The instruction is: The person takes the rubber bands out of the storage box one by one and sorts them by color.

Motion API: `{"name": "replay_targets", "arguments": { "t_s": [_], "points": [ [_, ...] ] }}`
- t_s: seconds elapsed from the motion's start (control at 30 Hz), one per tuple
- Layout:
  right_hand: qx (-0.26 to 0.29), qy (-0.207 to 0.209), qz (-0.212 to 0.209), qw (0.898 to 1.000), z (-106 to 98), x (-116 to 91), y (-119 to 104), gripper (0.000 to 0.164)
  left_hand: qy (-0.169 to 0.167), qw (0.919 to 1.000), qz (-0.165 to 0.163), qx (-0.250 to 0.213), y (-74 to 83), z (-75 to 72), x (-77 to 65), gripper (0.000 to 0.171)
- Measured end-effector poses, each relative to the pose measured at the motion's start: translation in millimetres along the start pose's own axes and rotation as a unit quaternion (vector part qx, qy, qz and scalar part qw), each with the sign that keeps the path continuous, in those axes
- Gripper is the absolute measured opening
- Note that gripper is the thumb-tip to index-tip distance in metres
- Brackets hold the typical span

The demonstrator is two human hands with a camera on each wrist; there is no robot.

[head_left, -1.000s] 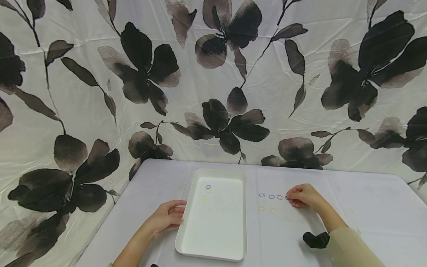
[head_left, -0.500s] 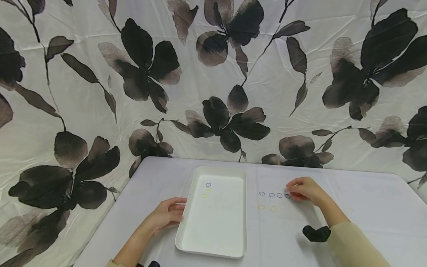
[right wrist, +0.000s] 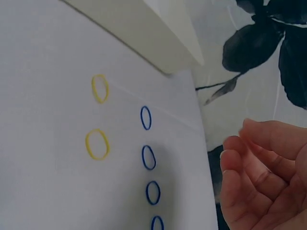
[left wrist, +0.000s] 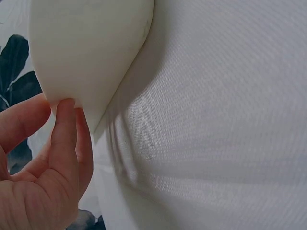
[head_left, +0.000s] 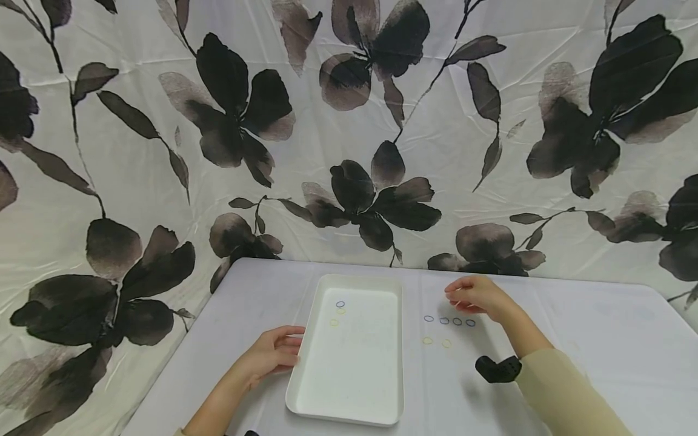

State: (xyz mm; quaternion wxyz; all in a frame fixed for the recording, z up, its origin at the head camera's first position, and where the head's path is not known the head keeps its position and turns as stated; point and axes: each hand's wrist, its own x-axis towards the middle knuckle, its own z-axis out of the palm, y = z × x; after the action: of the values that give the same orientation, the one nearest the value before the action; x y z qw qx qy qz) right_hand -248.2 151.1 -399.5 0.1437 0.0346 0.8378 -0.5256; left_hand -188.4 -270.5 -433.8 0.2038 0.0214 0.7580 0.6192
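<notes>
1. Two hands in play: the right hand [head_left: 482,297] is held raised at the far side of the blue row, its fingers loosely bent, thumb tip near fingertips, nothing seen to be held.
2. On the left, the tray's left wall is touched by the fingertips of the left hand [head_left: 264,357], fingers lightly extended and not closed round anything.
3. Just beside it, the white tray [head_left: 354,375] is set on the table; at its far left, one blue ring [head_left: 340,304] and two yellow rings [head_left: 334,323] are contained.
4. Right of the tray, four blue rings [right wrist: 159,192] are lined up in a far row, two yellow rings [right wrist: 87,143] in a nearer one.
5. Judged by those rows, six rings seem sorted by colour; three in the tray are apparently left.
6. Beyond the white table [head_left: 600,345], a flowered cloth [head_left: 360,200] is hung.
</notes>
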Motion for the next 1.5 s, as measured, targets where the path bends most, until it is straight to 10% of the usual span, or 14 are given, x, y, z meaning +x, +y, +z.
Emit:
{"name": "replay_targets", "arguments": {
  "t_s": [1.5],
  "points": [
    [0.017, -0.065, -0.017, 0.998, 109.3, 32.2, -61.0, 0.017, -0.014, 0.9999, 0.001, -0.001, 1.2, -0.7, -0.9, 0.063]
  ]
}}
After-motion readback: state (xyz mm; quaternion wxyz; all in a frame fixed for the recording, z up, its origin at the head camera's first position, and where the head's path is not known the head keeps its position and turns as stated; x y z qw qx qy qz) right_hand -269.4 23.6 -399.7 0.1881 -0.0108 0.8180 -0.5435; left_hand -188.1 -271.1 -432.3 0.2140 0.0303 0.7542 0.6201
